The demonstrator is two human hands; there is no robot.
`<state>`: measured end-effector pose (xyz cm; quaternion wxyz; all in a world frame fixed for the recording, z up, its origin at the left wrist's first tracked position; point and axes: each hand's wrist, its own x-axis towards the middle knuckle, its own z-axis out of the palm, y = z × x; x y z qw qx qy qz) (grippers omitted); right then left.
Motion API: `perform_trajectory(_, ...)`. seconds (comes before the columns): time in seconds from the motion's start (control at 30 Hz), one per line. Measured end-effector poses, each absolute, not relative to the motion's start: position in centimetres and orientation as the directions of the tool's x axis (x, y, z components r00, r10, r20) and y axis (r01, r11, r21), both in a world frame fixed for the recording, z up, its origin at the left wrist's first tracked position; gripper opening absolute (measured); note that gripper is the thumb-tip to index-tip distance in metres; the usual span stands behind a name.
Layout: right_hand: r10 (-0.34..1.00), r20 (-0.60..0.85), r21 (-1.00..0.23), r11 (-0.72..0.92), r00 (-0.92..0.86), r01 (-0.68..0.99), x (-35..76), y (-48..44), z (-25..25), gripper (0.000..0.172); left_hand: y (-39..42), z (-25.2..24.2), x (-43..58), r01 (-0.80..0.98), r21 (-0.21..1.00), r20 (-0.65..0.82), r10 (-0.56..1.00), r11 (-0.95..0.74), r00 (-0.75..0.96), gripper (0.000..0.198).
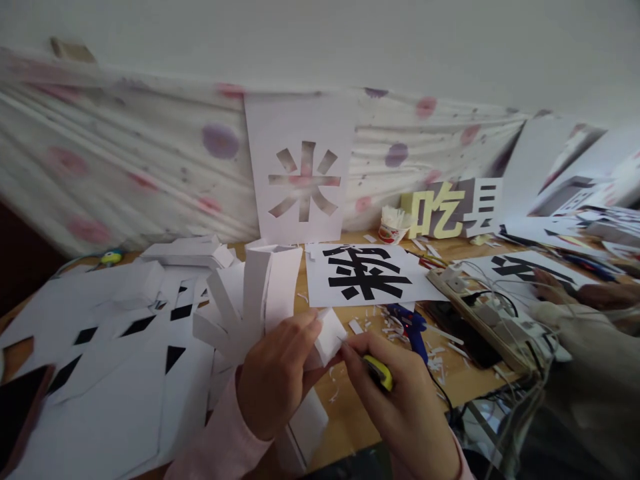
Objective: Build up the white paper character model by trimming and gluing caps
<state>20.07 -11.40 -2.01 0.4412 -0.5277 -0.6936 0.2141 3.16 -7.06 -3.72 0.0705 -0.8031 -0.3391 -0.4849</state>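
Observation:
My left hand (281, 370) is closed on a white three-dimensional paper character (273, 287), built of curved board walls, its near arm tilted toward me. My right hand (393, 387) grips a yellow and black utility knife (379, 373). The tip of the knife meets the edge of the white piece, close to my left fingers. Part of the knife is hidden inside my palm. Just beyond my hands lies a white sheet (415, 283) printed with a black character. A blue glue gun (411, 327) rests to the right, with small paper scraps (436, 363) around it.
Cut white boards (115, 387) cover the left side. A stencil sheet (304, 113) leans on the curtain (165, 133). A power strip (493, 327) with cables, a dark phone (465, 333), finished letters (440, 210) and a scrap cup (393, 230) stand rightward. Another person's hand (550, 287) works at right.

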Motion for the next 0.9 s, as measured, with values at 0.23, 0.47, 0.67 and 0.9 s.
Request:
perform_trajectory(0.23,0.895,0.445,-0.718,0.339,0.027,0.608,20.2,-10.9,-3.3,0.009,-6.6,-3.9,3.4,0.581,0.212,0.809,0.475,-0.786,0.346,0.027)
perform_trajectory(0.47,0.801,0.487,-0.689,0.107,0.349,0.717,25.0,-10.5,-5.2,0.025,-6.4,-4.5,1.6,0.6,0.375,0.809,0.566,-0.706,0.161,0.035)
perform_trajectory(0.67,0.754,0.455,-0.746,0.032,0.474,0.665,25.4,-10.0,-6.3,0.033,-6.3,-3.8,1.0,0.572,0.242,0.855,0.451,-0.784,0.257,0.03)
perform_trajectory(0.9,0.788,0.476,-0.775,0.165,0.391,0.611,24.9,-9.1,-6.8,0.033,-7.7,-2.7,1.8,0.604,-0.009,0.849,0.313,-0.797,0.426,0.017)
